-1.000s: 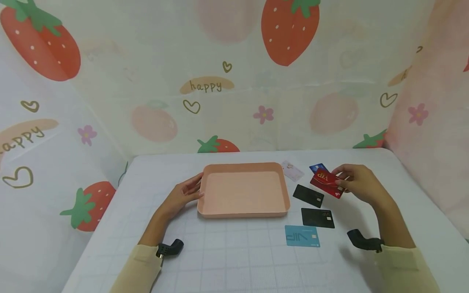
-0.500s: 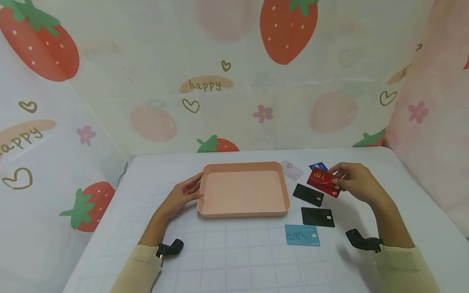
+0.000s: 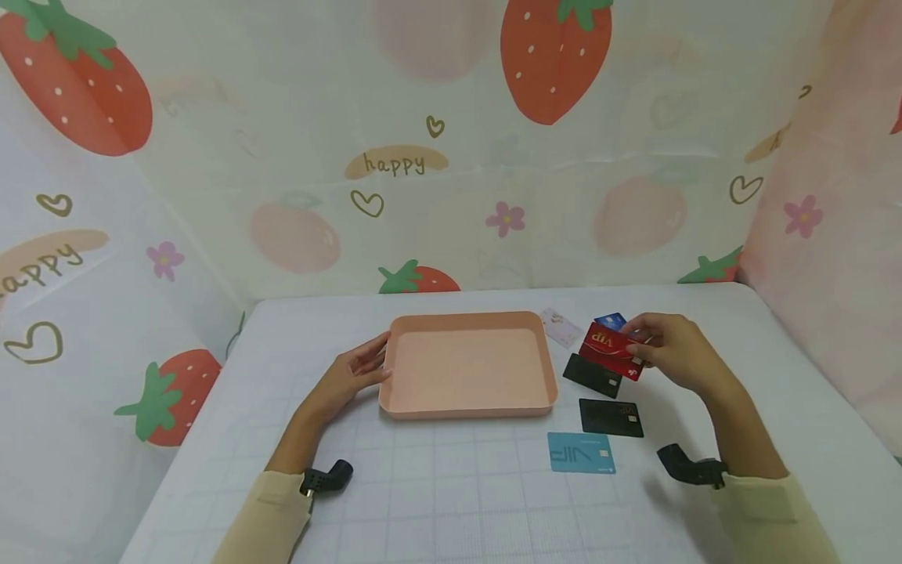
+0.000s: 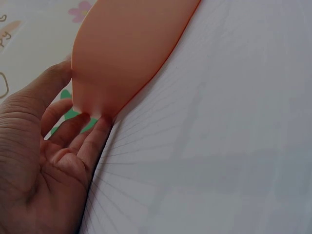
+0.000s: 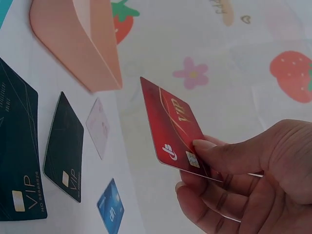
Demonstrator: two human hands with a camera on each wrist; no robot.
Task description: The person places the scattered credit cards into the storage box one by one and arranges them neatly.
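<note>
My right hand [image 3: 671, 352] pinches a red VIP card [image 3: 610, 350] between thumb and fingers; in the right wrist view the card [image 5: 178, 131] is raised off the table and tilted. In the head view it overlaps a blue card [image 3: 610, 321] and a black card [image 3: 590, 375]. My left hand [image 3: 352, 376] holds the left end of a peach-coloured tray [image 3: 468, 413]. Seen from the left wrist, the thumb touches the tray's [image 4: 126, 48] edge and the fingertips are at its lower corner. No card lies in the tray.
Right of the tray, a pale pink card [image 3: 561, 327], a second black card [image 3: 611, 417] and a light-blue VIP card [image 3: 582, 453] lie on the white table [image 3: 437, 501]. A strawberry-print sheet [image 3: 437, 227] hangs behind the table and at both sides.
My right hand has moved left with the red card, which now covers part of the upper black card in the head view. The left hand and the tray stay where they were.
</note>
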